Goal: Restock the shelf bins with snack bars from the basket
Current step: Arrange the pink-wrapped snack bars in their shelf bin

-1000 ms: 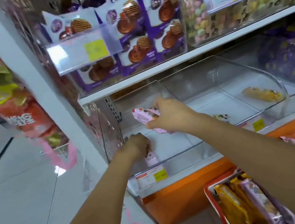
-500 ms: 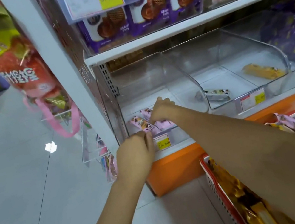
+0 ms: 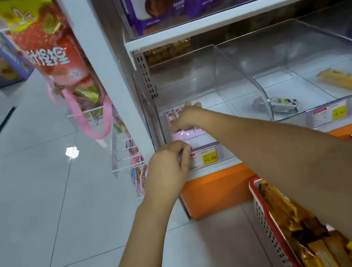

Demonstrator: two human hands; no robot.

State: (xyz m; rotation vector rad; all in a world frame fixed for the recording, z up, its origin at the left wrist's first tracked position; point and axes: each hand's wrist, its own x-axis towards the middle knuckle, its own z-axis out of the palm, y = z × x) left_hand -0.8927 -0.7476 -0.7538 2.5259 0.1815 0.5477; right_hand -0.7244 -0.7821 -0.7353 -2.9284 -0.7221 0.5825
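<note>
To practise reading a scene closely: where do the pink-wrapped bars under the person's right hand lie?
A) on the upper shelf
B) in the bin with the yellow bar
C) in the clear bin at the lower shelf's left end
C: the right hand is on the pink-wrapped bars inside the leftmost clear bin.

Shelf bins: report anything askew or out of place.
A lone silver-wrapped bar lies slanted beside the clear divider, and a lone yellow bar lies diagonally farther right. Nothing looks spilled or damaged.
</note>
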